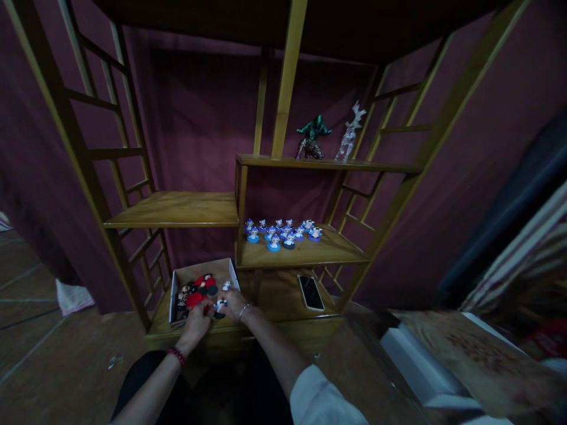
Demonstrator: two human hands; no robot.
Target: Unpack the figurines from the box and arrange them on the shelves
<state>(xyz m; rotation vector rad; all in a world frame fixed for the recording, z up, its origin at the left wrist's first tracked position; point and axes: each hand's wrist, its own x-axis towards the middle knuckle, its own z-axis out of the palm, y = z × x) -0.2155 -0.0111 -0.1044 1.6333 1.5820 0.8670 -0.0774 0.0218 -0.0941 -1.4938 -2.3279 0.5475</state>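
An open white cardboard box (228, 268) stands on the bottom shelf. Inside lie several small figurines in red, black and white, among them a red figurine (194, 299). My left hand (199, 319) is over the box's front, fingers closed beside the red figurine; what they grip, if anything, is hidden. My right hand (233, 306) reaches over the box's right side and pinches a small white figurine (220, 306) with a dark base. The two hands are close together. A white figurine (227, 285) lies just behind my right fingers.
Several small figurines on blue and purple bases (274, 242) stand on the shelf (301, 256) above right. A phone (311, 293) lies on the bottom shelf. Higher up are a green figure (313, 137) and a clear deer statuette (350, 133). Boxes (425, 366) lie on the floor at right.
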